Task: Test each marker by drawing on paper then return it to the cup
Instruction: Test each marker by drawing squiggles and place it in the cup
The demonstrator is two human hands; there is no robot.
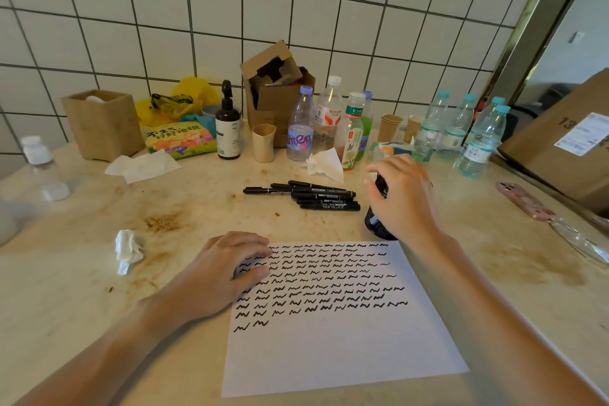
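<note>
A white sheet of paper [336,339] lies in front of me, its upper half covered with rows of black squiggles. My left hand [227,270] rests on the sheet's top left corner, fingers loosely bent. My right hand [403,194] grips a black marker [381,184] just above a black mesh cup [375,224], which stands at the paper's top right corner and is mostly hidden by the hand. Several more black markers [306,196] lie in a loose pile on the counter beyond the paper.
Plastic bottles [329,122] and paper cups [390,127] crowd the back of the stained counter by the tiled wall. A crumpled tissue [128,249] lies left of the paper. A pink phone [524,199] and a cardboard box [566,142] sit at the right.
</note>
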